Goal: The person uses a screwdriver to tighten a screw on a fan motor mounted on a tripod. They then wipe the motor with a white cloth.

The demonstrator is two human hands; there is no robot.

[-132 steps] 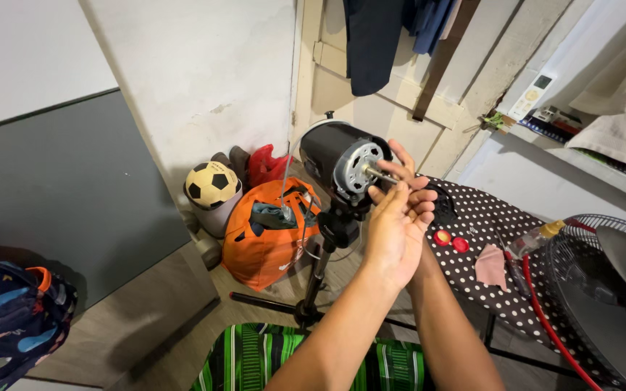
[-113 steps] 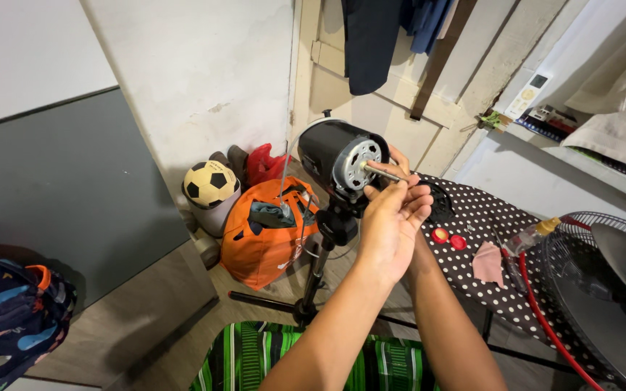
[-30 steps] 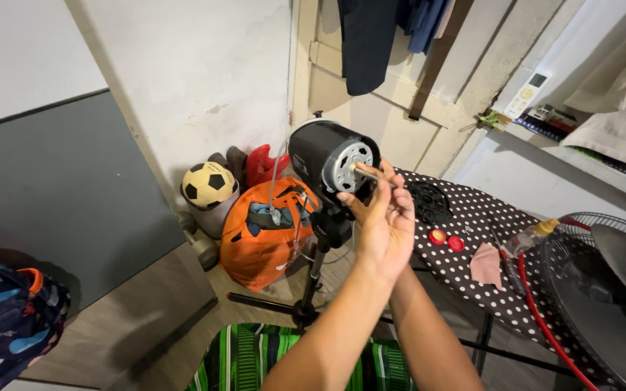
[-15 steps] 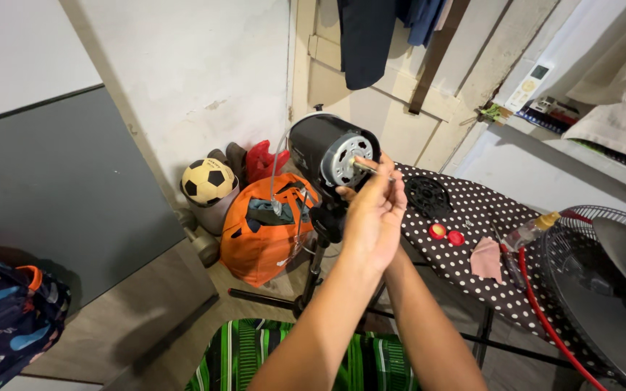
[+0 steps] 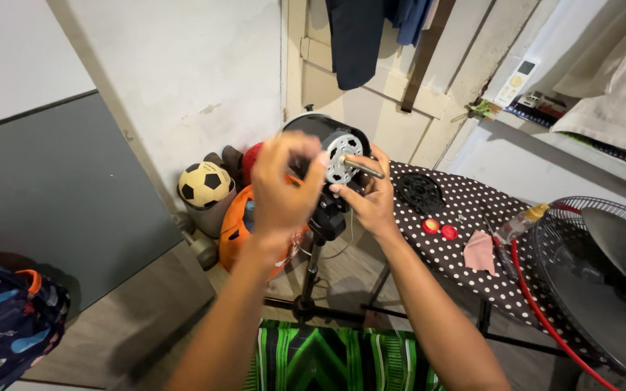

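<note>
Motor (image 5: pixel 331 148) at twelve o'clock on its stand: my left hand (image 5: pixel 284 192) cups the housing; right hand (image 5: pixel 371 192) pinches the shaft (image 5: pixel 362 168). Best kept steady, shaft level.

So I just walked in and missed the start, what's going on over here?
A person is working bare-handed on a fan motor mounted on a stand, with its blades and guard off. The right hand is at the motor's front, fingers by the metal shaft. The left hand is raised beside the housing. A fan guard sits at the right, next to a polka-dot board holding two red caps and a pink cloth.
</note>
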